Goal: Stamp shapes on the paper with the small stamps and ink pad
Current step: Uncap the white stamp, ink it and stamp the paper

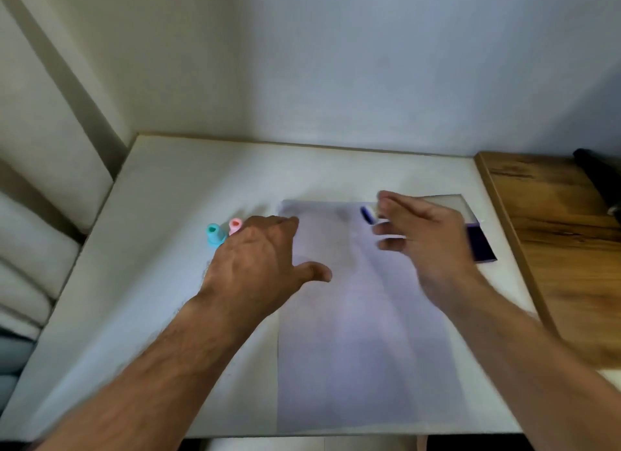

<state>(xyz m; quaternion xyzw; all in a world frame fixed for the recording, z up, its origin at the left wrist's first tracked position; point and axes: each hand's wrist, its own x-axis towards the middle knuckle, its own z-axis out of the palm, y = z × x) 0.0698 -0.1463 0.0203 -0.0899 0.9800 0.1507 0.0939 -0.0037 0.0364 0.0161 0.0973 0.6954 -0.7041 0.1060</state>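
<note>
No text, label, brand, number or sign is showing legibly anywhere. The paper [363, 316] is lying blank on the desk [201, 188], the teal stamp [214, 235] and pink stamp [235, 226] are showing no lettering, and the ink pad [482, 245] is bearing no readable mark (the whole view is blurring, so any small print is too smeared to tell).

A blank sheet of paper [363, 316] lies flat on the counter. Two small stamps stand upright just left of its far corner, a teal stamp [214, 235] beside a pink stamp [235, 226]. The open ink pad [482, 244], dark blue, lies at the paper's far right.
</note>
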